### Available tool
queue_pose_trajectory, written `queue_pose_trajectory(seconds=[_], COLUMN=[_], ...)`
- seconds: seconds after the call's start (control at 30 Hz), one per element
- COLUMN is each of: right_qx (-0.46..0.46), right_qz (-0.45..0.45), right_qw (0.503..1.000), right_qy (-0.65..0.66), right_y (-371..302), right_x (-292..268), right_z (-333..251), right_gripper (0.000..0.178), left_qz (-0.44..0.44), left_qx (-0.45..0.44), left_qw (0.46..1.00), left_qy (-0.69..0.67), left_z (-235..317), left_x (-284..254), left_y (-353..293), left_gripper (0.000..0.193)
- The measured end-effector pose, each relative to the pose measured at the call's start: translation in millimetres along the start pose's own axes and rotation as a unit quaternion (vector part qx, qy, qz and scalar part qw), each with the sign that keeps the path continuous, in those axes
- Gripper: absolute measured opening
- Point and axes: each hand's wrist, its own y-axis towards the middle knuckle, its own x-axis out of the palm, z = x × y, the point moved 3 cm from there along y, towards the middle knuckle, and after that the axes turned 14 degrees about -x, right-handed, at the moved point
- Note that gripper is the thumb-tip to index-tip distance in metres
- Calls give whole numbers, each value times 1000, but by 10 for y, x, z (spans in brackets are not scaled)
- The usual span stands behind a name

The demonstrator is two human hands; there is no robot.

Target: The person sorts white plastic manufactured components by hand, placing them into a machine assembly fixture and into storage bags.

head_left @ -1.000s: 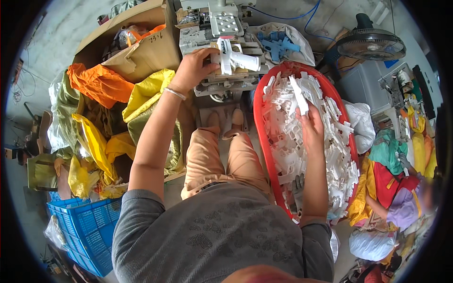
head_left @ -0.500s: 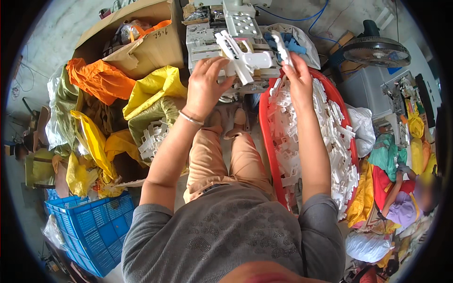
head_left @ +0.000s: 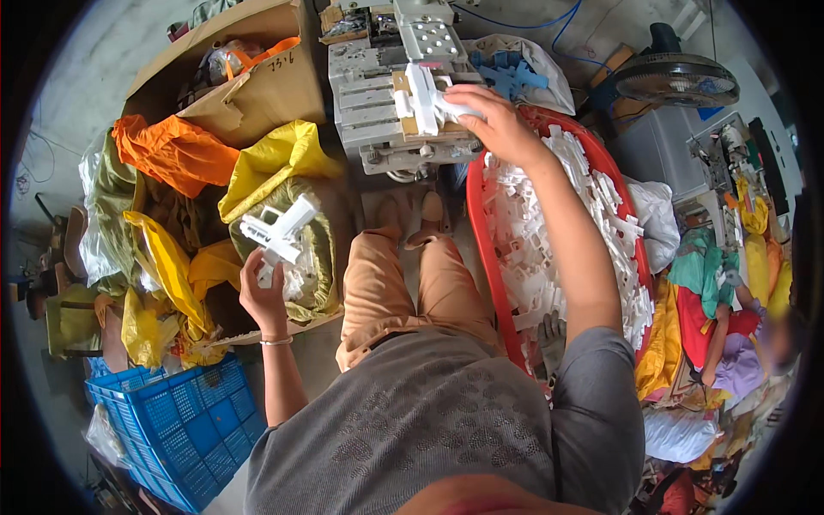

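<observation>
At the lower left, my left hand [head_left: 263, 292] has its thumb and fingers apart. Just beyond its fingertips is a white plastic toy gun [head_left: 281, 227] with dark print on its side, over the mouth of an olive sack [head_left: 322, 257] of white pieces. Whether the fingertips still touch it is hard to see. My right hand [head_left: 496, 124] reaches up to the grey metal machine [head_left: 365, 103], its fingers closed on the grip of another white toy gun [head_left: 422, 99]. That one rests at the fixture on the machine's bed, its grip partly covered by my fingers.
A red tub [head_left: 475, 206] heaped with white toy guns stands right of my legs. To the left are a cardboard box [head_left: 283, 94], yellow and orange cloths or bags, and a blue crate [head_left: 184, 429]. A black fan [head_left: 678, 79] stands far right; another person [head_left: 738, 352] sits beyond.
My left hand has carried the printed toy gun from the machine down left to the sack and opened. My right hand has brought another toy gun leftward onto the machine's fixture.
</observation>
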Motion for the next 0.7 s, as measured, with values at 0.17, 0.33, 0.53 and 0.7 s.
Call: queue_pose_trajectory(seconds=[0.17,0.33,0.53,0.7], right_qx=[-31,174,501,454], right_qz=[40,34,-174,-216], right_qw=[988,982,834,829], right_qy=[-144,-62,-153,-243], right_y=[-159,-1362,-3817,-3823], right_x=[-190,-447,-130,262], right_z=[-115,-210,-383,-966], right_gripper=[34,26,29,47], left_qz=[-62,-150,-290,-309], left_qx=[-104,-93,-101,-79], left_qw=[992,974,952,947], left_qy=[34,140,15,47], left_z=[-774,-1287,-1436,-860], left_x=[166,355,698,859], left_y=[-18,-110,-238,-374], left_gripper=[35,26,24,23])
